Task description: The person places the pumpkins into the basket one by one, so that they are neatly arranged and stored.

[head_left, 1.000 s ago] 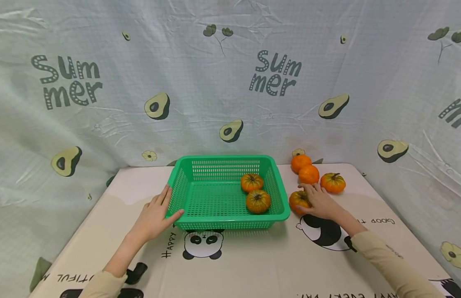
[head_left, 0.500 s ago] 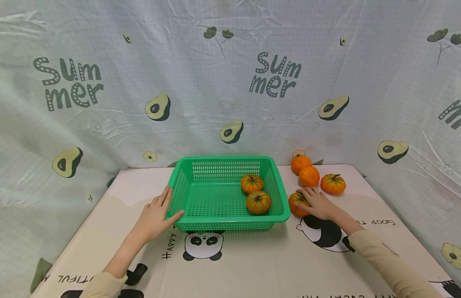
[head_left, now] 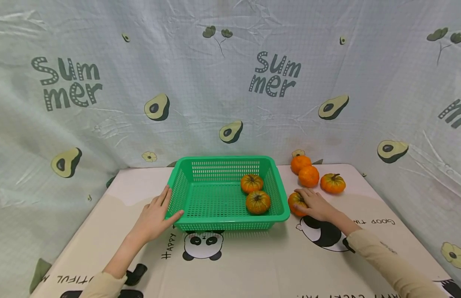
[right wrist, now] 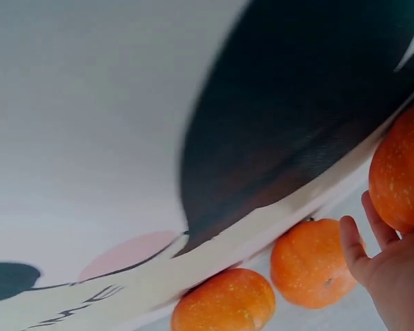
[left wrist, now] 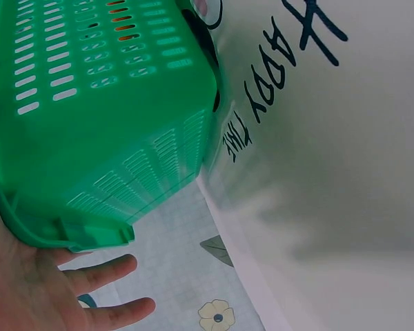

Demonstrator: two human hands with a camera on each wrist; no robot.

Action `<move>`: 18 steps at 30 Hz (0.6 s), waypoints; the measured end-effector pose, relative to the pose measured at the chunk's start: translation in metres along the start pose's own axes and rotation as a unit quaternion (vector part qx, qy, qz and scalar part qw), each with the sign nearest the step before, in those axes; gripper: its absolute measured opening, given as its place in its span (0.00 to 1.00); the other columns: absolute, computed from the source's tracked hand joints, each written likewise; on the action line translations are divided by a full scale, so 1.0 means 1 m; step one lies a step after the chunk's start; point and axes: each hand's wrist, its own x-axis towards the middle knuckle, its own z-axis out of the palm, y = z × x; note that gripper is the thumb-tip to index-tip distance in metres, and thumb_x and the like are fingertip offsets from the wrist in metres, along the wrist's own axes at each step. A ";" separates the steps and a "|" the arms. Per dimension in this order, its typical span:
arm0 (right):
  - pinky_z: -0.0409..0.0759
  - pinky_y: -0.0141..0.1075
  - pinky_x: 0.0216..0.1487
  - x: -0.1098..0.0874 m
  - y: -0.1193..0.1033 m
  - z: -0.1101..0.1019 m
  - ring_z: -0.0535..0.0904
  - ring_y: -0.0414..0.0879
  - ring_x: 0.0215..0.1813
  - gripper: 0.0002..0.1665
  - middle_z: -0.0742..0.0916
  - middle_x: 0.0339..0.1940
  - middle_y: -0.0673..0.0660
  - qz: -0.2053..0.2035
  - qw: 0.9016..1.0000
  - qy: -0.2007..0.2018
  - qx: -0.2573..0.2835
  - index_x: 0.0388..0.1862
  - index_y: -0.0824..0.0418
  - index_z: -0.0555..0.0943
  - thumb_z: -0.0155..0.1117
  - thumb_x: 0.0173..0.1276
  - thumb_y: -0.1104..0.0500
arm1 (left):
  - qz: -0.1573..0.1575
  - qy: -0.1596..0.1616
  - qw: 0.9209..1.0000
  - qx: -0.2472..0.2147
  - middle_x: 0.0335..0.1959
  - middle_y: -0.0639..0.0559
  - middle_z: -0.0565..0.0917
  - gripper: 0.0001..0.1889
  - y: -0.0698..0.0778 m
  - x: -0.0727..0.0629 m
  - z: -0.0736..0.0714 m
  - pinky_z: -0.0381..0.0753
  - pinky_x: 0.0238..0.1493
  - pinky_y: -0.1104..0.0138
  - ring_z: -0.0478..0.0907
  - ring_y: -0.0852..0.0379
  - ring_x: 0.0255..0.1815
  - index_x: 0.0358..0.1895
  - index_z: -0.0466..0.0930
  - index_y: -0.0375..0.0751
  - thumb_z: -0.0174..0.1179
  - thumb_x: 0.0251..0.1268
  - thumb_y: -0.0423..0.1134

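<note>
My left hand (head_left: pixel 152 217) rests at the left end of a green plastic basket (head_left: pixel 230 219), fingers straight and thumb spread along the near corner. The left wrist view shows its fingers (left wrist: pixel 103 276) extended beneath the basket's rim (left wrist: pixel 90 238). To the basket's right, my right hand (head_left: pixel 316 205) holds a small orange pumpkin (head_left: pixel 294 204) from above and the side, thumb near and fingers over the far side. That pumpkin (right wrist: pixel 403 169) fills the right edge of the right wrist view; some fingers are hidden behind it. Inside the basket sit two pumpkins (head_left: pixel 251 183), side by side at the right.
Behind the right hand lie two plain orange pumpkins (head_left: pixel 309 176) touching each other, and a stemmed pumpkin (head_left: pixel 333 183) to their right. A printed cloth covers the table (head_left: pixel 245 265). A hanging sheet (head_left: pixel 193 82) encloses the back and sides.
My right hand has shifted slightly left and nearer, and the pumpkin under it has edged toward the basket. The left hand and basket stay in place.
</note>
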 end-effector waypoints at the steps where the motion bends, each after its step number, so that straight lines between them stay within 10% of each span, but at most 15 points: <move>1: 0.58 0.62 0.58 0.000 0.000 0.000 0.67 0.60 0.59 0.36 0.71 0.59 0.66 0.003 1.000 -0.002 -0.002 0.61 0.64 0.63 0.50 0.63 0.41 | -0.001 0.000 1.000 -0.001 0.70 0.35 0.50 0.43 0.000 0.000 0.000 0.64 0.51 0.41 0.57 0.34 0.64 0.68 0.47 0.29 0.45 0.61 0.61; 18: 0.63 0.56 0.58 0.002 -0.005 0.000 0.71 0.59 0.55 0.39 0.71 0.59 0.67 -0.021 0.999 0.019 -0.024 0.62 0.63 0.64 0.57 0.58 0.41 | -0.004 -0.001 1.000 -0.006 0.70 0.35 0.49 0.43 -0.001 0.000 0.001 0.64 0.51 0.41 0.58 0.34 0.64 0.68 0.47 0.28 0.45 0.61 0.61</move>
